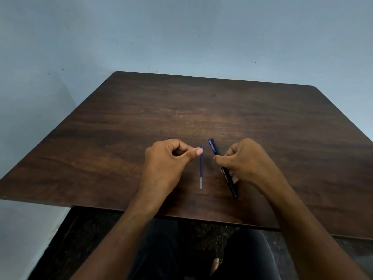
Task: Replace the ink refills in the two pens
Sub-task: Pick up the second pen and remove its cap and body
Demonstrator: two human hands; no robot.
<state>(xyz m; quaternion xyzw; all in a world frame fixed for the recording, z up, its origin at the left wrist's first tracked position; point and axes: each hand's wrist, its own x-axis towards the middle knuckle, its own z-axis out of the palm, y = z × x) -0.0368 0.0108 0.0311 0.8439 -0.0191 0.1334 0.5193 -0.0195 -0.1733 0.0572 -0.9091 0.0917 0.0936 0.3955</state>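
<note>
A thin blue ink refill (201,166) lies on the dark wooden table (201,110), tip pointing away from me. My left hand (169,158) is curled just left of it, thumb tip beside the refill's upper end; a dark object peeks out behind the knuckles, mostly hidden. My right hand (246,160) rests over a black pen with a blue cap (214,147), which runs diagonally under the fingers to its lower end (233,188). Whether the fingers grip the pen is unclear.
The table stands against a pale blue wall (181,37). Its near edge is close to my lap. My dark trousers and a bare foot on a dark floor show below the edge.
</note>
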